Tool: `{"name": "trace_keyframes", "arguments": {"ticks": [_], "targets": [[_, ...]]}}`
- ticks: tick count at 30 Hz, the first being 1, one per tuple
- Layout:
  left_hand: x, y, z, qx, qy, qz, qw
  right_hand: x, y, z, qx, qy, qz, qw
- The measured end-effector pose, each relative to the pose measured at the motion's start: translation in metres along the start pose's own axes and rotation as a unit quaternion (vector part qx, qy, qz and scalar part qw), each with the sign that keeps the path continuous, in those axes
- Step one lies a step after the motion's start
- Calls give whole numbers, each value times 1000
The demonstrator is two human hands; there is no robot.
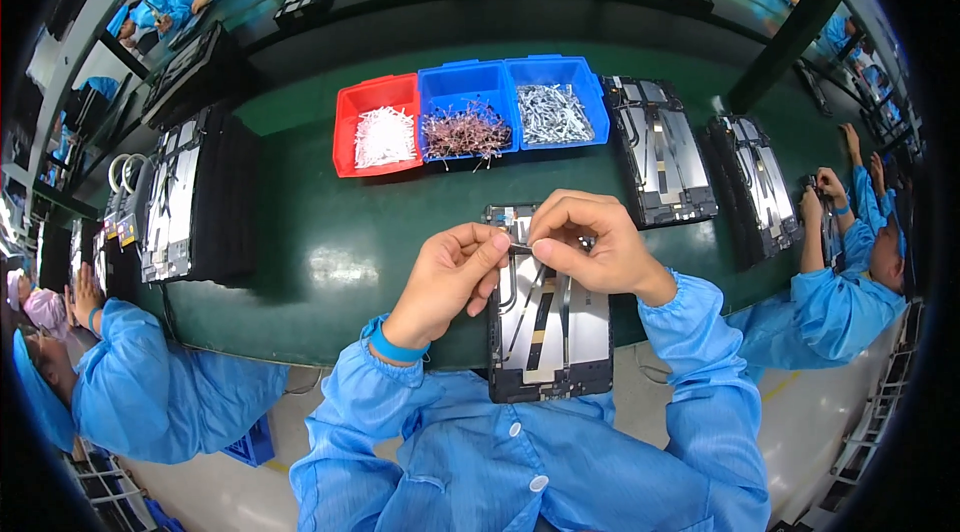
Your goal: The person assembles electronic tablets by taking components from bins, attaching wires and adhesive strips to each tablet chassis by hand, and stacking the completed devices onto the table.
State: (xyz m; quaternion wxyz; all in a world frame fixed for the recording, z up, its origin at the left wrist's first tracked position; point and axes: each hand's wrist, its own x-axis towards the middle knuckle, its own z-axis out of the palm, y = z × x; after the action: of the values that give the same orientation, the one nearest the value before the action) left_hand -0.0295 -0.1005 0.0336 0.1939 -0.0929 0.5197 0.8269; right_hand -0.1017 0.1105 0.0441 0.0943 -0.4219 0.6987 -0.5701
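Note:
An opened tablet, showing its silver inside, dark frame and flat cables, lies in front of me, its near end over the table's edge. Above its far half, my left hand is closed in a pinch, thumb against forefinger. My right hand also pinches, its thumb and forefinger close to the left fingertips. Between the two sets of fingertips shows a small dark part, mostly covered, so its kind is unclear. A blue band circles my left wrist.
Beyond the tablet stand a red bin of white pieces, a blue bin of thin reddish wired parts and another blue bin of silvery parts. Tablet stacks flank the green table. Co-workers sit on both sides.

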Motion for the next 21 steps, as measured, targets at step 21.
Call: {"name": "trace_keyframes", "arguments": {"ticks": [21], "targets": [[53,36,-56,327,366,477,729,-4,9,15,141,232,5,962]]}}
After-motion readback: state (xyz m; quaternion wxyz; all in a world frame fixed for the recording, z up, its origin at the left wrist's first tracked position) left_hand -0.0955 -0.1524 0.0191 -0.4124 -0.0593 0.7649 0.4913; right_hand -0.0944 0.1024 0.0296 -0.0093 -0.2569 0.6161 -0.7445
